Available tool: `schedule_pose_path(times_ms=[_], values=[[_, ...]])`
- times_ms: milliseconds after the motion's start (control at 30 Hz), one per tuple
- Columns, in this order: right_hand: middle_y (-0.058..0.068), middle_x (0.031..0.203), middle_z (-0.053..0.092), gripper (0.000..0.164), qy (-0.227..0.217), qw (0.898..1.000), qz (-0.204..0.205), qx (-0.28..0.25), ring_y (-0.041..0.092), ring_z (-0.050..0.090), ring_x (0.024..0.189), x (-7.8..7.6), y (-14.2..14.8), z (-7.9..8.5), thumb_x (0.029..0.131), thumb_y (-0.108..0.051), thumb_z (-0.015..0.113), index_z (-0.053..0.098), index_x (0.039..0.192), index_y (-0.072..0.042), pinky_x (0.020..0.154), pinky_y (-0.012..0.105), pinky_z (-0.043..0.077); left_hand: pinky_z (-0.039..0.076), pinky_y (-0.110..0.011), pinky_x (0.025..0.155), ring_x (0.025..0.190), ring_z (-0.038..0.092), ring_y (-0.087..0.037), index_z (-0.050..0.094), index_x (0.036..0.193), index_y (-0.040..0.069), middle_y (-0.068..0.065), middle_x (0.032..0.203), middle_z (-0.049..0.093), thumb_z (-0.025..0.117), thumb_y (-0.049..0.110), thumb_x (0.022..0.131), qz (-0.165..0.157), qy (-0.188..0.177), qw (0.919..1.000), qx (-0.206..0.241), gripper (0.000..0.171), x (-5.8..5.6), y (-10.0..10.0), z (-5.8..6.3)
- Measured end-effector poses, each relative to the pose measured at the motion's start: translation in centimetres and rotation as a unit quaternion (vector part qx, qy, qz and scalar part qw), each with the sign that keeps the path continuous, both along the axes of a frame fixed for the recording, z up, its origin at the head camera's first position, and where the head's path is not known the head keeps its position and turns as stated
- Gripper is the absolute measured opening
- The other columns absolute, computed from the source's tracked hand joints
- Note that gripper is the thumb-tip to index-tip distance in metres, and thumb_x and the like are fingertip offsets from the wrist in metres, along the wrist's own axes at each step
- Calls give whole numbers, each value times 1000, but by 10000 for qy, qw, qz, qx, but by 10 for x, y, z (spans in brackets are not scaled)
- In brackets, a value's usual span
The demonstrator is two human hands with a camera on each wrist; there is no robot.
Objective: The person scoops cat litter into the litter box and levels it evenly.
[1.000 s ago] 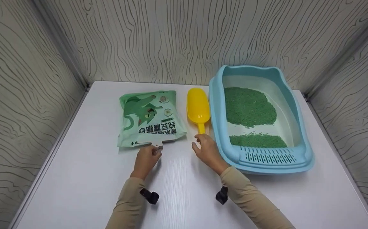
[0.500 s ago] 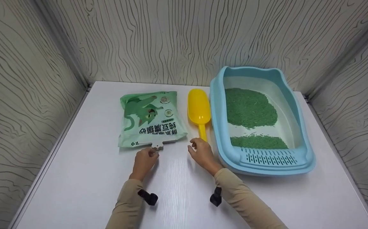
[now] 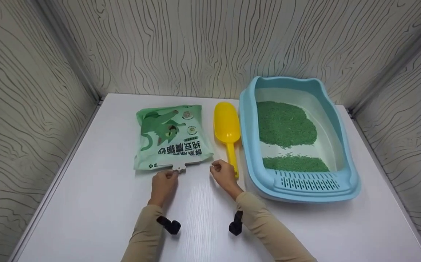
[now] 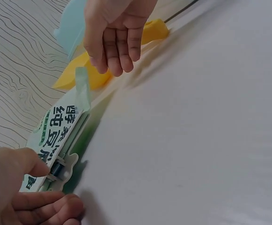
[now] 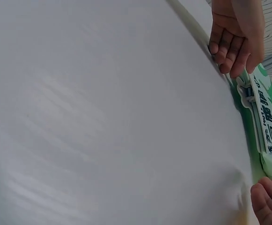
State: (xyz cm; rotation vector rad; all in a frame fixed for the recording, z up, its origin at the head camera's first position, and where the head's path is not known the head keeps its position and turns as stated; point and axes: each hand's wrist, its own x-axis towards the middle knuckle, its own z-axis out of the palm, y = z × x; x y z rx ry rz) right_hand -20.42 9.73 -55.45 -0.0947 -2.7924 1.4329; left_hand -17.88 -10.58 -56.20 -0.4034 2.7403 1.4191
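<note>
In the head view a green cat litter bag (image 3: 170,134) lies flat, its near edge pinched in a pale sealing clip (image 3: 179,167). My left hand (image 3: 163,186) is just in front of that clip. The left wrist view has its thumb (image 4: 30,161) and fingers spread apart near the clip's spring, holding nothing. My right hand (image 3: 225,177), fingers loosely bent and holding nothing, hovers right of the bag's near corner. A yellow scoop (image 3: 227,125) lies beside the bag, its handle (image 3: 232,156) partly behind the right hand.
A light-blue litter box (image 3: 250,138) stands to the right of the scoop, with green litter (image 3: 286,123) spread in two patches inside. Patterned panels (image 3: 195,47) wall the white table (image 3: 199,225) at the back and sides.
The right hand has drawn back from the scoop's handle, toward me and leftward. My left hand has come slightly back from the clip. Bag, scoop and box stay where they were.
</note>
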Motion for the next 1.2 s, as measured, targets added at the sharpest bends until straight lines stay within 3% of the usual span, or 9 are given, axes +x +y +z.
schedule_pose_path(times_ms=[267,367,467,567,667,1067,1200], values=[[13,95,71,20,-609,9952,-439,-626,15,61,78,-10,-2,-8,90,-15,64,69,103,-1,77,28,59,55,-41,87,95,67,-28,69,108,-7,-21,103,72,57,22,92,72,-30,9996,256,35,-2,-2,0],[12,94,71,22,-996,9875,-529,-1103,14,62,75,-16,-4,-8,92,-16,62,68,107,-1,75,25,59,54,-41,88,96,66,-28,70,105,-7,-20,101,72,56,24,92,165,-27,9993,340,36,-4,-2,-1],[13,94,72,24,-1254,9763,-558,-1675,13,64,74,-20,-5,-10,93,-16,60,66,111,-1,75,25,59,53,-33,79,84,64,-23,72,95,-3,-15,87,72,56,25,93,297,-99,9982,504,33,-7,-1,-1],[15,94,72,26,-1264,9659,-566,-2190,11,65,73,-23,-6,-12,94,-14,60,65,112,3,75,25,60,45,-24,66,69,59,-16,71,85,0,-8,74,70,56,26,93,403,-247,9960,760,32,-10,1,-2],[17,94,73,26,-1208,9573,-563,-2567,10,67,72,-26,-8,-16,94,-12,59,65,112,6,74,25,61,41,-19,60,63,58,-11,70,86,0,-6,70,70,55,25,94,446,-322,9938,969,30,-12,3,-3],[20,104,73,32,-1424,9302,-609,-3329,12,74,84,-36,-11,-27,97,-19,56,62,116,6,83,29,60,46,-17,60,67,64,-10,71,95,-4,-11,78,73,57,21,91,749,-262,9886,1282,29,-14,6,-5],[21,106,73,34,-1482,9289,-599,-3341,14,74,86,-36,-12,-26,97,-19,56,62,118,6,83,29,60,44,-17,60,67,62,-10,72,93,-3,-10,76,73,57,23,93,744,-225,9904,1146,30,-15,6,-6]])
